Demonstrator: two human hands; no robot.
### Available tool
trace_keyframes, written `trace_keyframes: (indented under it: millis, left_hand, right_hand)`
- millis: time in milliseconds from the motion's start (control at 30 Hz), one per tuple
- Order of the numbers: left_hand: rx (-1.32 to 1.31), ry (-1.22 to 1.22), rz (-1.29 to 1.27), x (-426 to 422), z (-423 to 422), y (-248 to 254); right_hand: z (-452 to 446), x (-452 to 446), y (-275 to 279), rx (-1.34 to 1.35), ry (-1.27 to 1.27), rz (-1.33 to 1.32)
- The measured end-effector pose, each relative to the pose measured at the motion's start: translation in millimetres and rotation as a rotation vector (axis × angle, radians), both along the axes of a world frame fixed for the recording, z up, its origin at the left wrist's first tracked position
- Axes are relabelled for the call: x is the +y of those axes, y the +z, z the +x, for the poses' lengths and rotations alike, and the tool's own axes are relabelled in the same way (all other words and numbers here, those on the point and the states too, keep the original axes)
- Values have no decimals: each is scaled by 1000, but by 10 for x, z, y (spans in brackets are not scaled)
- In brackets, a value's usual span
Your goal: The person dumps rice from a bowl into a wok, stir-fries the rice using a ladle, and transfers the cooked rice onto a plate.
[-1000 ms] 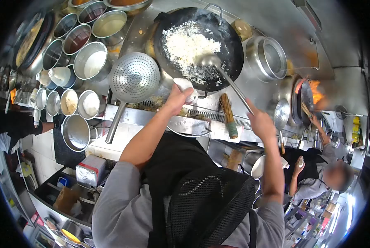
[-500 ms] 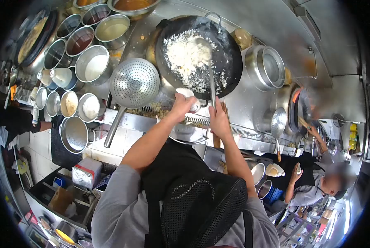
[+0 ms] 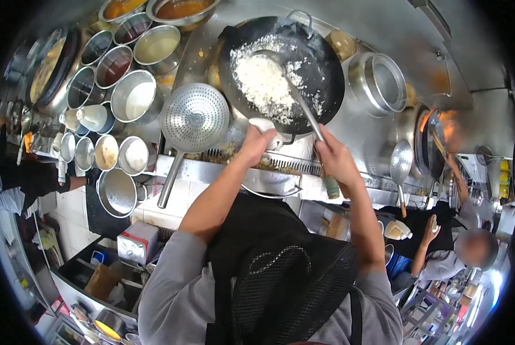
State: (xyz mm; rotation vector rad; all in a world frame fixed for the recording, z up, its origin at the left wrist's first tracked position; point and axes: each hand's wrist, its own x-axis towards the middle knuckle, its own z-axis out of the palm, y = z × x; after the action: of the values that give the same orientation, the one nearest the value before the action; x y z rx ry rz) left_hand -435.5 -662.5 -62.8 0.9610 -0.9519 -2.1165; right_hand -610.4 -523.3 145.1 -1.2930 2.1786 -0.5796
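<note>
Room: kitchen; steel wall (image 3: 476, 63) upper right, white-tiled floor (image 3: 171, 204) left of centre, lower half. Co-worker (image 3: 441, 253) at right, flame (image 3: 446, 127) above. Another person's sleeve (image 3: 33, 178), left edge.
Surface: steel cooktop (image 3: 355, 135) across the upper middle; slotted gutter (image 3: 306, 167) along its near edge.
Wok (image 3: 326, 69): upper centre, opening faces me. Round, no clear long axis; one loop handle at top, one at bottom near my left hand.
Metal containers (image 3: 134, 95): clustered upper left, several filled.
Perforated skimmer (image 3: 195, 118): left of wok, handle points down, slightly left.
Ladle (image 3: 304, 104): long axis diagonal, bowl up-left in the wok, handle down-right to my hand.
White grains (image 3: 263, 83): heaped left of centre in wok, bits scattered right.
Right hand (image 3: 336, 156): fingers closed round ladle handle, lower right of wok.
Left hand (image 3: 256, 145): mostly closed on white cloth (image 3: 275, 141) at wok's bottom rim; exact finger wrap can't tell.
Brush (image 3: 330, 187): green-bound end shows just below right hand.
</note>
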Motion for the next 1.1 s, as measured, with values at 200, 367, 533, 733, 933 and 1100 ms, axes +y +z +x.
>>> trace_keyframes:
  millis: [200, 367, 533, 733, 933, 1100]
  left_hand:
    - [37, -51, 85, -19, 74, 214]
    - [3, -59, 157, -20, 117, 221]
    - [-53, -4, 42, -59, 42, 46]
    - [-25, 22, 39, -57, 54, 101]
    - [-41, 4, 68, -65, 35, 116]
    - [-56, 14, 40, -106, 125, 189]
  right_hand:
    - [550, 672, 118, 247, -103, 294]
    - [362, 541, 395, -51, -87, 215]
    - [648, 1071, 462, 42, -78, 253]
    - [599, 722, 505, -69, -27, 159]
    - [647, 904, -194, 124, 28, -38]
    - [763, 666, 297, -9, -32, 1]
